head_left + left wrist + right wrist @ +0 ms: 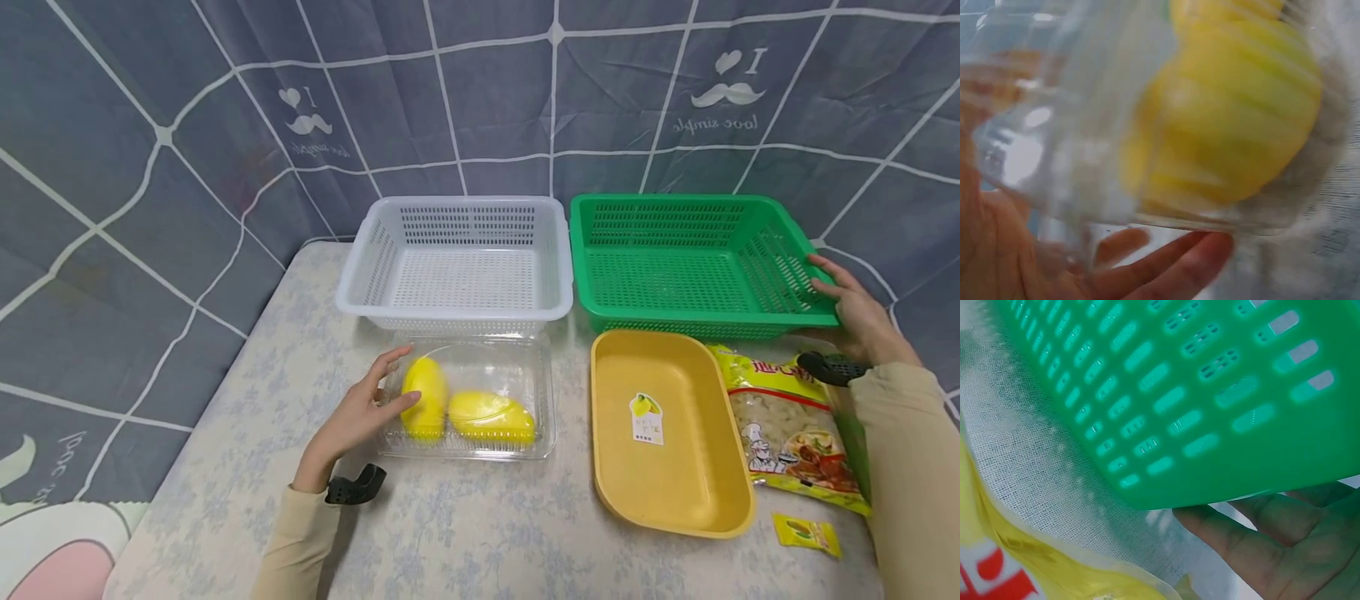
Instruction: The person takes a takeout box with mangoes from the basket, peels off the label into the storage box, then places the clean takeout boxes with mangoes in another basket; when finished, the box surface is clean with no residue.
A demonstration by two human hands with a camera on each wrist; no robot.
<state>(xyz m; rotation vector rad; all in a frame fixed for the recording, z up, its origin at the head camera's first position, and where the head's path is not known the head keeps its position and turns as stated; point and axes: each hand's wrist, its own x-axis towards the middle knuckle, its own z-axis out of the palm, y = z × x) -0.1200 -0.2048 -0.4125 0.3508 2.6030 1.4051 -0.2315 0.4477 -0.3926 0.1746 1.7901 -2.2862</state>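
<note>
A clear plastic box (491,346) with a ridged lid lies flat, two yellow mangoes (491,417) inside it. Over its left end reaches my left hand (360,412), fingers spread, thumb above the lid; the left wrist view shows fingertips (1213,250) along the box's edge. Farther right, my right hand (862,308) holds the right end of a green slotted basket (705,321), its fingers at the rim. In the right wrist view the basket's wall (1210,450) fills most of the picture, and part of the hand lies outside it.
Left of the green basket stands a white slotted basket (457,317). Nearer is a yellow tray (667,483) with a mango sticker (647,418). A bag (787,425) with yellow ends and a small yellow packet (806,533) lie beside it. A grey checked curtain (495,100) hangs behind.
</note>
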